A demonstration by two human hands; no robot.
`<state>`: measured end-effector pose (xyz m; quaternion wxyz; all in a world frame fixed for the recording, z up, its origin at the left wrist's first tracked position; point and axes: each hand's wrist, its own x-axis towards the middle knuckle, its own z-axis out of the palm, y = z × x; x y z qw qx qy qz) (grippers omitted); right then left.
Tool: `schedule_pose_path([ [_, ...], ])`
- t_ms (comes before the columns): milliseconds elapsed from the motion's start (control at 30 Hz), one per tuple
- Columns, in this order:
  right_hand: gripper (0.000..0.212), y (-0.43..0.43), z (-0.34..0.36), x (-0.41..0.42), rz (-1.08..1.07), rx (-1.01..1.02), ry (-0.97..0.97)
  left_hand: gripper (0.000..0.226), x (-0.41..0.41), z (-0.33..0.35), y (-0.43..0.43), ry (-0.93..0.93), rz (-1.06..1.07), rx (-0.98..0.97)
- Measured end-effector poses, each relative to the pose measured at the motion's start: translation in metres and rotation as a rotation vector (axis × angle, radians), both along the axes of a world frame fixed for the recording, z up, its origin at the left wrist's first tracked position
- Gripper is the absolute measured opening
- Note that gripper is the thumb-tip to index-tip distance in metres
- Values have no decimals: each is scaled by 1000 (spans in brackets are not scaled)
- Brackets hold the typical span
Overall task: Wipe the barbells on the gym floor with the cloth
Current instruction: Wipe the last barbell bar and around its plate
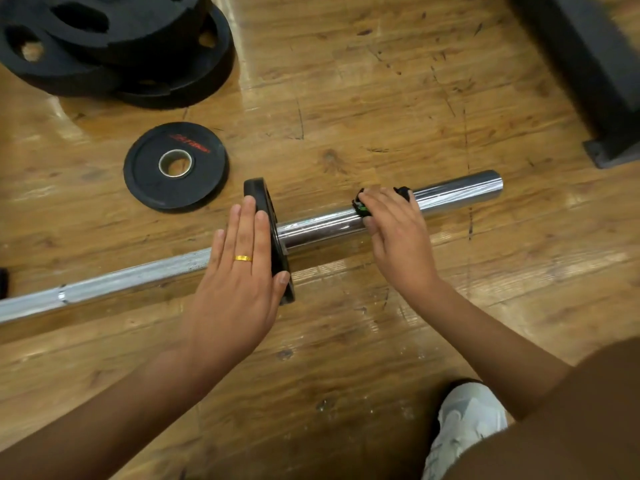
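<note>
Looks down on the barbell [138, 280] lying slantwise across the wooden floor [346, 116]. Presses the left hand [239, 271] flat against the small black plate [255, 189] on the bar, fingers straight, nothing held. Curls the right hand [394, 226] over the dark cloth [361, 205], gripping it against the chrome sleeve [457, 192], midway between plate and bar end. Has a loose plate [149, 174] flat on the floor just beyond.

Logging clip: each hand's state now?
Left hand: open, fingers straight against black round weight plate.
Right hand: grips dark crumpled cloth on chrome barbell sleeve.
</note>
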<state>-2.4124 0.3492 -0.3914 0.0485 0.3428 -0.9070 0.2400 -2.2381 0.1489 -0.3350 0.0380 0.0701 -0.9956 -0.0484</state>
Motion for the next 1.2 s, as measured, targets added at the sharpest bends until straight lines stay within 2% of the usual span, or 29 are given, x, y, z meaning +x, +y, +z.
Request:
schedule_pose_path([
  [167,42,2,1,4,126,57,16,72,6,3,4,-40,-7,-23],
  [267,33,21,4,-19,-72,22,6,71,6,5,5,-58,2,-16],
  [367,35,21,3,-20,-190,-37,4,71,4,5,5,-54,5,-5],
  [433,33,7,-3,-4,-123,-59,-18,70,1,5,3,-56,16,15],
  [533,38,-2,-5,-1,85,-17,-6,71,-7,7,-5,-59,42,56],
  [600,37,1,-5,-15,56,7,13,70,-15,9,-11,-62,57,85],
  [733,35,-9,-3,-22,-122,-70,7,69,-23,16,-19,-39,80,108],
  [833,38,-28,-6,-12,22,-27,24,68,-24,11,-15,-17,2,28],
  [933,40,-32,-4,-25,129,29,67,68,-33,6,-16,-25,21,44],
  [1100,37,-48,-1,-41,-84,21,45,65,-59,17,-32,-18,77,135],
  [1200,38,-63,-6,-27,-11,-7,31,67,-59,18,-30,-32,29,147],
])
